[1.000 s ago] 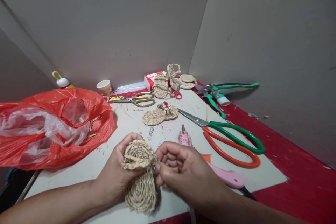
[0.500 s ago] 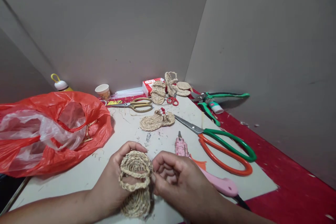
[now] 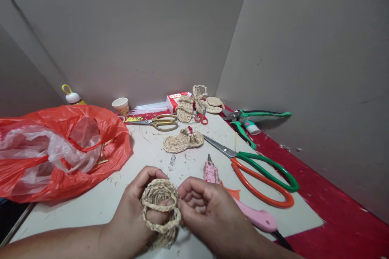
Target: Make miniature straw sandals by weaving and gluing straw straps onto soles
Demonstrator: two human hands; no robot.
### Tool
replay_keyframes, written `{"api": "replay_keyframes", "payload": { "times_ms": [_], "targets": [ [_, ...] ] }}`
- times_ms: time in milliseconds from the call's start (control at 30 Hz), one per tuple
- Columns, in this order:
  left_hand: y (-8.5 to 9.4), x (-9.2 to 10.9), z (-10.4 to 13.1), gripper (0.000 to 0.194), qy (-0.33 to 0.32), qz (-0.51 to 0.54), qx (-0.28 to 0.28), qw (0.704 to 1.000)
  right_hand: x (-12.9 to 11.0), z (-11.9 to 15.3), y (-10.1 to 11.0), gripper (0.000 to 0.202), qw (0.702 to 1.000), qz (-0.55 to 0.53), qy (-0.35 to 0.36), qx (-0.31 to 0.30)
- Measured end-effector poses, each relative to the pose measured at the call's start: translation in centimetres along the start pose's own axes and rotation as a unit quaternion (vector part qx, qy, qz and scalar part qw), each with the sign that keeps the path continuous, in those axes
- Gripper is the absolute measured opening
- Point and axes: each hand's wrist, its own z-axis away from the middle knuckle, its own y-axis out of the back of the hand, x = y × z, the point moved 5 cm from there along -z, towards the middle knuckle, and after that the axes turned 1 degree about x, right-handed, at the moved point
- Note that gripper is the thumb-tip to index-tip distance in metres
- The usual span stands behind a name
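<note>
My left hand [image 3: 130, 206] is closed around a small woven straw slipper [image 3: 159, 190] at the bottom middle. The slipper has a coiled sole and two braided straps across it, and the thumb is pushed under the straps. Against the slipper's right edge, my right hand [image 3: 206, 206] pinches at the strap's end with thumb and forefinger; the other fingers are curled in. Just beyond the right hand lies a pink hot glue gun [image 3: 212, 173], partly covered by that hand. A finished-looking straw slipper with red and white beads [image 3: 182, 141] rests on the board ahead.
Large scissors [image 3: 264, 174] with green and orange handles lie right. A red plastic bag [image 3: 118, 145] spreads at left. Behind are gold-handled scissors [image 3: 164, 122], a paper cup [image 3: 120, 107], small red scissors [image 3: 201, 119], more straw slippers [image 3: 184, 108] and green-handled pruning shears [image 3: 261, 113].
The slipper has tilted in my left hand, so its lower sole shows less and the straps stand out more, with the thumb further through. My right hand stays at its edge.
</note>
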Motion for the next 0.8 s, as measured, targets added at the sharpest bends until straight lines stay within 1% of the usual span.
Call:
{"api": "replay_keyframes", "payload": {
  "times_ms": [67, 167, 300, 467, 633, 700, 767, 800],
  "targets": [
    [0.1, -0.2, 0.1, 0.032, -0.008, -0.006, -0.006, 1.0, 0.1, 0.1, -0.1, 0.004, 1.0, 0.003, 0.015, -0.003],
    [-0.1, -0.5, 0.1, 0.028, -0.003, 0.004, -0.024, 1.0, 0.2, 0.2, -0.3, 0.007, 0.999, 0.007, 0.037, -0.013],
    [-0.4, -0.1, -0.2, 0.038, 0.027, 0.019, -0.027, 0.999, 0.5, 0.0, -0.5, 0.011, 0.999, -0.016, 0.043, -0.028],
    [-0.4, 0.5, -0.6, 0.051, 0.046, 0.045, -0.047, 0.997, 0.9, -0.2, -0.8, 0.011, 0.996, -0.081, -0.016, -0.041],
    [-0.1, 0.4, -0.8, 0.043, 0.055, 0.038, -0.054, 0.996, 0.6, -0.1, -0.9, 0.011, 0.988, -0.115, -0.081, -0.067],
    [-0.2, 0.8, -1.0, 0.042, 0.059, 0.018, -0.079, 0.995, 0.3, -0.1, -0.5, 0.012, 0.988, -0.111, -0.09, -0.063],
    [-0.3, 1.4, -1.2, 0.045, 0.069, -0.013, -0.132, 0.989, 0.0, -0.1, -0.1, 0.011, 0.989, -0.105, -0.096, -0.048],
    [-0.2, 1.7, -1.3, 0.051, 0.071, -0.034, -0.156, 0.985, -0.2, -0.1, 0.2, 0.011, 0.989, -0.104, -0.096, -0.041]
  ]
}}
